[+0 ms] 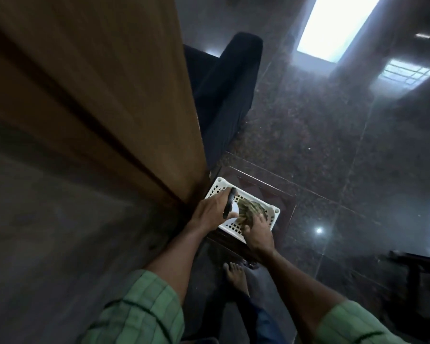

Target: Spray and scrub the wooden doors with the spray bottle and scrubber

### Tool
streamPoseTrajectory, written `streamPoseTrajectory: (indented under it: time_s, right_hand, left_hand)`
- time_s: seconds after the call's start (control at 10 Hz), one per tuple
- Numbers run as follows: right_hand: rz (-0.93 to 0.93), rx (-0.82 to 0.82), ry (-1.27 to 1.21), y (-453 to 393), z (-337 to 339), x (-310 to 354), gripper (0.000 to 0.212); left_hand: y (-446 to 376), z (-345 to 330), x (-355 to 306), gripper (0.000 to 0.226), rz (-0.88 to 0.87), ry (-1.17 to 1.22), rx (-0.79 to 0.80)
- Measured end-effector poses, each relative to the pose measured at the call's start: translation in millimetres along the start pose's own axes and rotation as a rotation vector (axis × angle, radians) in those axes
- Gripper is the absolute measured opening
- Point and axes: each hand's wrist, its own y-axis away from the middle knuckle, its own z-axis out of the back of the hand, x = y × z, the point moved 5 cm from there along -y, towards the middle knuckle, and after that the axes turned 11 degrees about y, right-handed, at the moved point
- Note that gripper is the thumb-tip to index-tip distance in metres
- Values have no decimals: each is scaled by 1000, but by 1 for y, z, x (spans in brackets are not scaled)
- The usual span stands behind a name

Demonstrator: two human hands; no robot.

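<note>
**Hands at the basket beside the door**

Both hands reach into a white perforated basket [243, 214] on the floor, just beside the foot of the wooden door [109, 90]. The left hand [212, 209] is closed round a dark-topped spray bottle [229, 203]. The right hand [257, 230] rests, fingers curled, on a greenish scrubber [250, 211] in the basket; its grip is blurred. The step appears to be fetching tools; next, both must be lifted toward the door.
</note>
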Motion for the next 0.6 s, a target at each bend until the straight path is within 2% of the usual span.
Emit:
streamPoseTrajectory:
  time_s: [0.1,0.2,0.3,0.4,0.6]
  right_hand:
    - [136,141,234,-14,-24,-9,54]
    - [176,190,346,-24,-26,-6,59]
    - [177,237,400,-30,-23,2,53]
    - [194,193,420,-32,-11,8,39]
    - [343,91,441,-13,12,38,22]
  left_hand:
    - [-21,-10,10,58,-1,-16,28]
    - [-32,-13,17,65,12,-46,57]
    - [-39,-10,27,72,46,-12,71]
    - [-41,-3,35,79,90,-6,92]
    - [-14,17,37,94,169,-103,21]
